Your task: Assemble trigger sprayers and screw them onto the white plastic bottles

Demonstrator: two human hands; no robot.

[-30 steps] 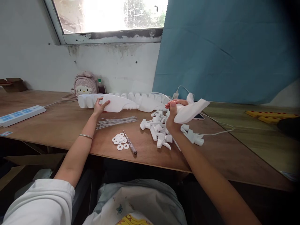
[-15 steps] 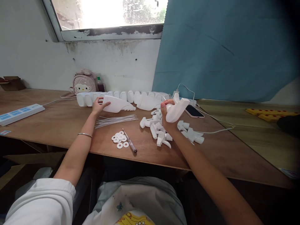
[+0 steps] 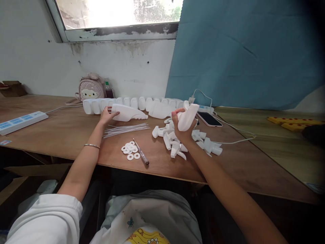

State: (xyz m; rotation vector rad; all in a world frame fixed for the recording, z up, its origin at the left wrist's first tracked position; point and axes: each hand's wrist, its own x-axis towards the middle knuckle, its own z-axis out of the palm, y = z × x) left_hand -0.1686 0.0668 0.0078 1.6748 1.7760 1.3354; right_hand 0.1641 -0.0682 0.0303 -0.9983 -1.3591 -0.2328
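Observation:
My left hand (image 3: 108, 115) is closed around the base end of a white plastic bottle (image 3: 128, 113), which lies on its side with its neck pointing right. In my right hand (image 3: 179, 127) is a white trigger spray head (image 3: 188, 117), raised over a pile of similar spray heads (image 3: 171, 139). Thin white tubes (image 3: 127, 129) lie in a bundle below the bottle. Nearer the front edge are several white ring washers (image 3: 130, 150) and a screwdriver (image 3: 141, 152) with a clear handle.
A row of white bottles (image 3: 122, 101) lies along the wall. Behind it stand a pink backpack (image 3: 91, 88) and a small bottle with a green cap (image 3: 108, 89). A phone (image 3: 210, 119) and a white cable (image 3: 238, 141) are at right, a power strip (image 3: 24, 122) at left.
My right hand has shifted slightly left, and the spray head in it has turned a little more upright. My left hand stays on the bottle.

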